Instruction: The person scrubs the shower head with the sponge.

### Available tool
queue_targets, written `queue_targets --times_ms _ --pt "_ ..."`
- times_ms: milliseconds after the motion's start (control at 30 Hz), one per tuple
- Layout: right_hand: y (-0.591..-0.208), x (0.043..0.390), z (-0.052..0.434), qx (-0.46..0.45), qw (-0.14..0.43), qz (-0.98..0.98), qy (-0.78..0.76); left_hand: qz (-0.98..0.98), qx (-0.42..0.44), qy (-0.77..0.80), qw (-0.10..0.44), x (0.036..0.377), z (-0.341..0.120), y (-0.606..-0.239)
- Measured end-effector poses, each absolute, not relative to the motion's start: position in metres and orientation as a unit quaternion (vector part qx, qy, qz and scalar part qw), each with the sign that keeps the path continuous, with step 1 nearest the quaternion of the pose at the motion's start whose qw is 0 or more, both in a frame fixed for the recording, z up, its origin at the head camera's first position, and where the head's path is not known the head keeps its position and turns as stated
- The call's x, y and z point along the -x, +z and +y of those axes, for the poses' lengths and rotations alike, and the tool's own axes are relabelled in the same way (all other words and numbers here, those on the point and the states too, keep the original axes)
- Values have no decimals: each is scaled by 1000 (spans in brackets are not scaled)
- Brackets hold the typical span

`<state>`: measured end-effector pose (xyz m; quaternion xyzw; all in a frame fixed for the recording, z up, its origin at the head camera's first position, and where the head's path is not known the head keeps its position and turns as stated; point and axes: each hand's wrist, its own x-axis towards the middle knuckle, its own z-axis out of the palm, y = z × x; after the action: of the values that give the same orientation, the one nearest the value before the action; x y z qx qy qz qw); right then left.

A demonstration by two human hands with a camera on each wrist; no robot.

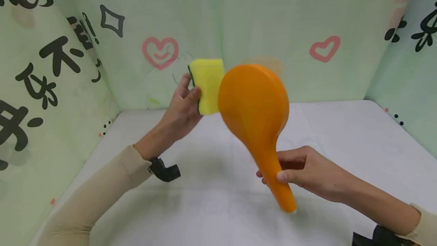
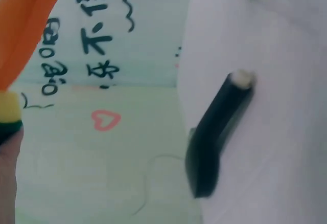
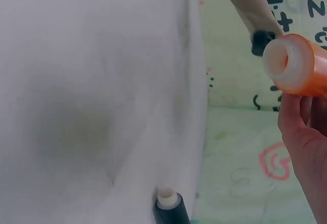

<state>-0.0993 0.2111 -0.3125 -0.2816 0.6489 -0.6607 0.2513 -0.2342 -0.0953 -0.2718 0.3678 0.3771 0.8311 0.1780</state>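
In the head view my left hand (image 1: 183,111) grips a yellow sponge (image 1: 209,82) with a dark green scouring side, thumb on the yellow face. The sponge's right edge is right at the rim of an orange handheld shower head (image 1: 254,101), which is held up with its smooth back toward me. My right hand (image 1: 307,172) holds it by the handle, thumb in front and fingers behind. In the right wrist view the handle's white hollow end (image 3: 288,63) shows above the right hand (image 3: 306,142). The spray face is hidden.
A dark shower head (image 2: 214,137) with a white handle end lies on the white-covered table (image 1: 211,185) near the back wall; the orange one hides it in the head view. Pale green printed cloth walls (image 1: 259,18) enclose the back and sides. A black mount (image 1: 165,170) is strapped to my left wrist.
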Motion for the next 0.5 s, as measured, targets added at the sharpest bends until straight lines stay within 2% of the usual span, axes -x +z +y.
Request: queue_targets --times_ms 133,267,400,500 --pt "-321 88 203 307 285 637 -647 355 -476 778 204 249 -104 -231" --pt "-327 88 196 272 319 620 -663 488 -617 574 227 238 -106 -187" --pt "-331 95 204 216 325 603 -696 714 -659 198 128 195 -87 -166" --pt "-329 101 215 187 307 584 -727 760 -650 -3 -10 166 -67 -185"
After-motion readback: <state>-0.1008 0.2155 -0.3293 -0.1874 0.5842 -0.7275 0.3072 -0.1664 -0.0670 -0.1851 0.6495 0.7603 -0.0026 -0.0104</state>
